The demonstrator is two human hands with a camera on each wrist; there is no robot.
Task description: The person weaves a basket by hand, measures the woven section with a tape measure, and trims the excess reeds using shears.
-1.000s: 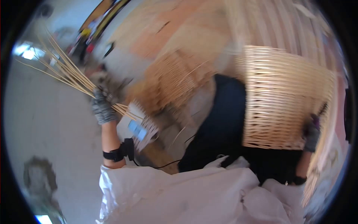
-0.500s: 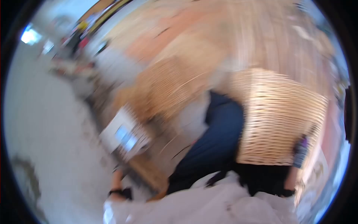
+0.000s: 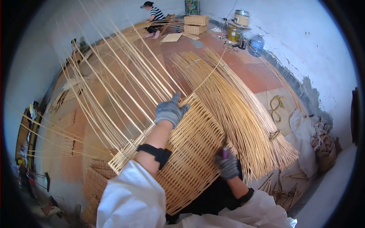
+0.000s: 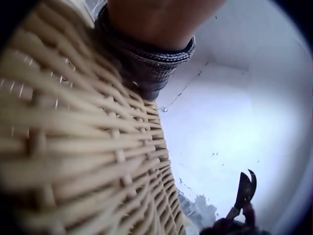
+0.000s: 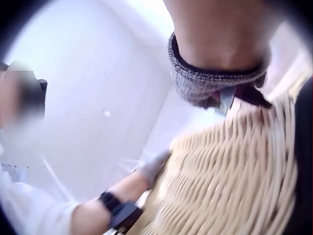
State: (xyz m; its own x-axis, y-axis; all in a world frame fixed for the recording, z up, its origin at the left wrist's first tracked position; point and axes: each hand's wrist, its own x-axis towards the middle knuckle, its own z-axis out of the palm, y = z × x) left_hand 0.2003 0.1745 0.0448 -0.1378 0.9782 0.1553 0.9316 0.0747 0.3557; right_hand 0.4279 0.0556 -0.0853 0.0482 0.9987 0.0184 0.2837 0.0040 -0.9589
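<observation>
A wicker basket piece (image 3: pixel 194 148), woven from pale rods, lies tilted across the person's lap. Long unwoven rods fan out from its far edge. The gloved left hand (image 3: pixel 169 113) rests on that edge, its thumb apart and a finger stretched toward the rods. In the right wrist view, the same left hand (image 5: pixel 155 166) lies over the rim. Beside the near right edge of the weave, the gloved right hand (image 3: pixel 228 167) grips pruning shears (image 3: pixel 225 152) with purple handles. The shears' blades (image 4: pixel 244 188) point up and stand slightly parted in the left wrist view.
Large bundles of rods (image 3: pixel 232 114) lie on the floor to the right. Cut rod pieces (image 3: pixel 281 193) are scattered near the right knee. Woven panels (image 3: pixel 99 173) lie at the left. Another person (image 3: pixel 156 17) crouches at the back near stacked wicker baskets (image 3: pixel 195 24).
The left hand has come from the left, where it held a bundle of rods, onto the basket edge. The head view has swung right. The right hand keeps hold of the shears.
</observation>
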